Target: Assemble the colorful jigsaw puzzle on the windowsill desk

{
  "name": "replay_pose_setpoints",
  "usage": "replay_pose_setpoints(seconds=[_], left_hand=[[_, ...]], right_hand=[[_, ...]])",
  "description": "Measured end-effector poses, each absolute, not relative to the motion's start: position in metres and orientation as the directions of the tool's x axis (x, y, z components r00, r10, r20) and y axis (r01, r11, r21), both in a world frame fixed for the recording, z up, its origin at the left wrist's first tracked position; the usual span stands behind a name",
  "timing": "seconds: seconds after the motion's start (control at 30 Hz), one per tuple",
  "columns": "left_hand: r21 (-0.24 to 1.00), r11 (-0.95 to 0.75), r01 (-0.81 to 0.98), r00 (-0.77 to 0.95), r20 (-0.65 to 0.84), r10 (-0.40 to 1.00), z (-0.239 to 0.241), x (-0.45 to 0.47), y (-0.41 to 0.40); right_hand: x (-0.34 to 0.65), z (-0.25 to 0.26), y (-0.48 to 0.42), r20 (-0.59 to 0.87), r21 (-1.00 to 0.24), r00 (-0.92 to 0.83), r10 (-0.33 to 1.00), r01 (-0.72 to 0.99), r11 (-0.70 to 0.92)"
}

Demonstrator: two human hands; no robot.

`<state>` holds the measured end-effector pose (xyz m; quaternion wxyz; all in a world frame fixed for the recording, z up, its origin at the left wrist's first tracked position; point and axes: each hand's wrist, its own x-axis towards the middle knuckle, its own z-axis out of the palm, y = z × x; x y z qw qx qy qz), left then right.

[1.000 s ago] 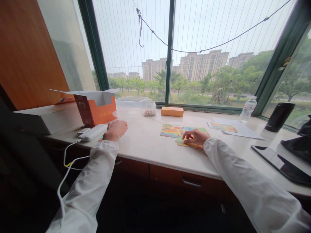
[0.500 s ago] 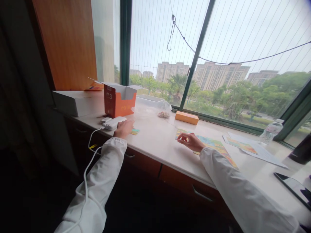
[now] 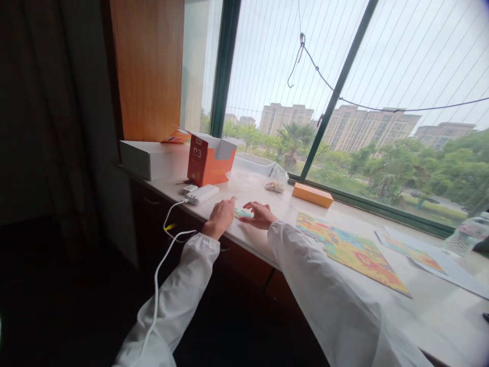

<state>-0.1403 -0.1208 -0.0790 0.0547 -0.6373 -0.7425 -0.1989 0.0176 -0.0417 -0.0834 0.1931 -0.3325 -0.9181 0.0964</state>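
Observation:
Between my hands a small joined patch of jigsaw puzzle (image 3: 243, 213), teal and yellow, lies flat near the table's front edge. My left hand (image 3: 221, 216) rests at its left side, back of the hand up; most of its fingers are hidden. From the right, my right hand (image 3: 259, 215) reaches over the patch, thumb and forefinger apart around its right end. Whether those fingertips touch it I cannot tell. A much larger, colourful section of jigsaw puzzle (image 3: 355, 255), with an uneven left edge, lies farther right, beyond my right forearm.
A white power bank (image 3: 203, 194) with a cable stands left of my hands. Behind are an open orange box (image 3: 214, 165), a white box (image 3: 151, 162), a bag of loose pieces (image 3: 275, 187) and a long orange box (image 3: 312, 195). Papers (image 3: 439, 265) and a bottle (image 3: 468, 234) are at right.
My right hand has moved left, from the large puzzle section to the small patch. My left hand now sits clear of the power bank. The view has swung left.

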Motion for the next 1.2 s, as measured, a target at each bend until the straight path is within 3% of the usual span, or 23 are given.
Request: replay_pose_setpoints(seconds=[0.17,0.27,0.43,0.57,0.67,0.87,1.07,1.2], left_hand=[[0.397,-0.178,0.901,0.031,0.35,0.936,-0.085,-0.123,-0.108],[0.405,-0.278,0.871,0.087,0.431,0.898,-0.088,-0.126,-0.101],[0.372,-0.222,0.901,0.017,0.483,0.876,-0.086,-0.138,-0.097],[0.304,-0.164,0.938,0.017,0.434,0.901,-0.084,-0.137,-0.101],[0.279,-0.148,0.949,0.014,0.431,0.902,-0.084,-0.133,-0.104],[0.309,-0.299,0.903,0.108,0.51,0.853,-0.079,-0.12,-0.104],[0.301,-0.53,0.793,0.372,0.45,0.812,-0.071,-0.103,-0.106],[0.291,-0.633,0.718,0.495,0.427,0.757,-0.068,-0.089,-0.104]], right_hand=[[0.045,-0.085,-0.029,0.271,-0.3,-0.676,0.686,0.617,0.727],[0.074,-0.08,-0.025,0.219,-0.339,-0.637,0.739,0.661,0.67],[0.102,-0.077,-0.031,0.085,-0.369,-0.561,0.824,0.75,0.549],[0.095,-0.082,-0.041,0.15,-0.271,-0.521,0.841,0.796,0.541],[0.087,-0.081,-0.047,0.12,-0.214,-0.523,0.844,0.816,0.537],[0.089,-0.072,-0.05,0.066,-0.235,-0.578,0.813,0.783,0.576],[0.114,-0.079,-0.05,0.272,-0.294,-0.658,0.702,0.638,0.712],[0.139,-0.077,-0.054,0.402,-0.236,-0.693,0.598,0.553,0.799]])
